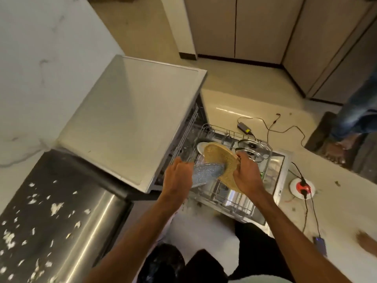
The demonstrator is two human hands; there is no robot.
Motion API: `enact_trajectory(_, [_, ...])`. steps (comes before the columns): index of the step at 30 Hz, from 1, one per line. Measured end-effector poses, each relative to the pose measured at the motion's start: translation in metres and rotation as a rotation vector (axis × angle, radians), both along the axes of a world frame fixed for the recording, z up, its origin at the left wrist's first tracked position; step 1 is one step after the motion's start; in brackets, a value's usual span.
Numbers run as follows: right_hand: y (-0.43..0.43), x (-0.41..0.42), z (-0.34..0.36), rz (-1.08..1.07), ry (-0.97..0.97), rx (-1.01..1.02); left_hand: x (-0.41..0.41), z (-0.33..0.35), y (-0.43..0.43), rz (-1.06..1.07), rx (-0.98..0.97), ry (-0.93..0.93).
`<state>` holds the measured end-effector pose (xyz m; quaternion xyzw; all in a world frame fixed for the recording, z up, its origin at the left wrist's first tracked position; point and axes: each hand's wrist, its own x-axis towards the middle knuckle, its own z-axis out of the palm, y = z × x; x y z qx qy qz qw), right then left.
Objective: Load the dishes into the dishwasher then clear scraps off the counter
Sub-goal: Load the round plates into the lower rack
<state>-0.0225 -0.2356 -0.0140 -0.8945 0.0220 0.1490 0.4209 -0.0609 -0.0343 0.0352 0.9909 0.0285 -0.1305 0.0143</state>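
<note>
A single view is given, taken from the person's head and aimed steeply downward and forward. The pulled-out dishwasher rack (pixel 247 207) is framed close at centre. The scrap-strewn counter (pixel 61 176) is seen near left, and the cabinets (pixel 261 27) far.

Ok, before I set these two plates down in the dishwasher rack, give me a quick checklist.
1. Right hand grip on the tan plate: ok, fingers curl round its rim.
2. Left hand grip on the blue plate: ok, held by its edge.
3. Rack pulled out: ok, it sits out over the open door.
4. Plates apart from each other: cannot tell, they overlap in this view.
5. Free slot next to the white plate: cannot tell, the tan plate hides it.
6. Scraps off the counter: not ok, not yet cleared.
</note>
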Motion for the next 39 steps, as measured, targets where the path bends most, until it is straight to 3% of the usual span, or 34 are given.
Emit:
enact_trajectory(10, [-0.017,0.123,-0.14,-0.376,0.088,-0.023,0.177,-0.186,0.001,-0.161,-0.024,0.187])
enact_trajectory(13, [-0.012,0.149,-0.179,-0.399,0.091,-0.011,0.227,-0.251,-0.001,-0.13,0.01,0.312])
enact_trajectory(19, [0.002,0.192,-0.257,-0.364,0.103,-0.031,0.277,-0.366,0.002,-0.322,0.194,0.36])
enact_trajectory(23, [0.015,0.217,-0.292,-0.363,0.107,-0.015,0.294,-0.417,0.007,-0.388,0.246,0.486])
enact_trajectory(32, [0.036,0.26,-0.333,-0.277,0.128,0.066,0.274,-0.444,0.017,-0.372,0.154,0.509])
enact_trajectory(39, [0.057,0.296,-0.361,0.006,0.127,0.004,0.259,-0.441,0.026,-0.249,0.06,0.492])
